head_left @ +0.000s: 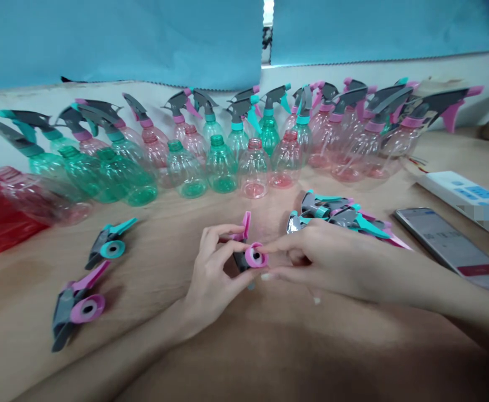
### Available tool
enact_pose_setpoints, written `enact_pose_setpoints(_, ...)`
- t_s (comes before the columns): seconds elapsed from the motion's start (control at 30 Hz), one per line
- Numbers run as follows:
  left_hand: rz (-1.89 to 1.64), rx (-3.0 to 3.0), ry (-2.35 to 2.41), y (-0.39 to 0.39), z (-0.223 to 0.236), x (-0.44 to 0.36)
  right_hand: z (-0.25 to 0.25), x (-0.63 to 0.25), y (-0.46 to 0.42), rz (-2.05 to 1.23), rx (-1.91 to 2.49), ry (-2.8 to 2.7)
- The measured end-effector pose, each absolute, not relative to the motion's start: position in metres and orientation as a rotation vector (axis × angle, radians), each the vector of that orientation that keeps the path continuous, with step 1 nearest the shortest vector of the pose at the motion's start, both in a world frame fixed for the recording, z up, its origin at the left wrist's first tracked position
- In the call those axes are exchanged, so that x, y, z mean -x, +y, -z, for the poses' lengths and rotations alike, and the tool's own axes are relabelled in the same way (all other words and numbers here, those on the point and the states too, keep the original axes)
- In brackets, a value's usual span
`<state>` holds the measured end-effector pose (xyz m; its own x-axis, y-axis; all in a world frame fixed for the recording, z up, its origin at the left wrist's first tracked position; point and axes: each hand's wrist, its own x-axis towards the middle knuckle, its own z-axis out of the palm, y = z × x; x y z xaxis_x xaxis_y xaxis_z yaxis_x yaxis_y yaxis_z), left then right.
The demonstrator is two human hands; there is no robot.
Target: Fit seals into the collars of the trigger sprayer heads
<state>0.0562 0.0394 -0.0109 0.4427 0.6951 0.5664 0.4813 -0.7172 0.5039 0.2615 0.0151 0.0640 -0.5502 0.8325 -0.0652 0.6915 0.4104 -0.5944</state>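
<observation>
My left hand point(215, 268) is closed around a grey trigger spray head point(256, 255) with a pink collar and pink trigger, its round opening turned up towards me. From the other side, the index finger and thumb of my right hand point(307, 257) pinch the pink collar. Left of my hands lie two loose spray heads, one with a teal collar point(113, 249) and one with a pink collar point(87, 309). Behind my right hand is a pile of grey, teal and pink spray heads point(345, 215), partly covered by that hand.
Clear pink and green bottles stand in rows along the wall, many with spray heads on; open-necked ones, such as a green bottle point(221, 167), are in front. A phone point(449, 245) and a white power strip point(466, 192) lie right; a red bag point(1, 223) is left.
</observation>
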Motion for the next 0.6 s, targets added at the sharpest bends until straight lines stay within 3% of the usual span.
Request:
enact_pose_setpoints(0.27,-1.166,-2.428,1.049,0.041,0.012,-0.052,-0.054,-0.254,0.024,-1.255,1.183,-2.202)
enact_pose_setpoints(0.6,-1.082,-2.432,1.057,0.042,0.011,-0.053,-0.045,-0.251,0.027,-0.886,1.266,-2.216)
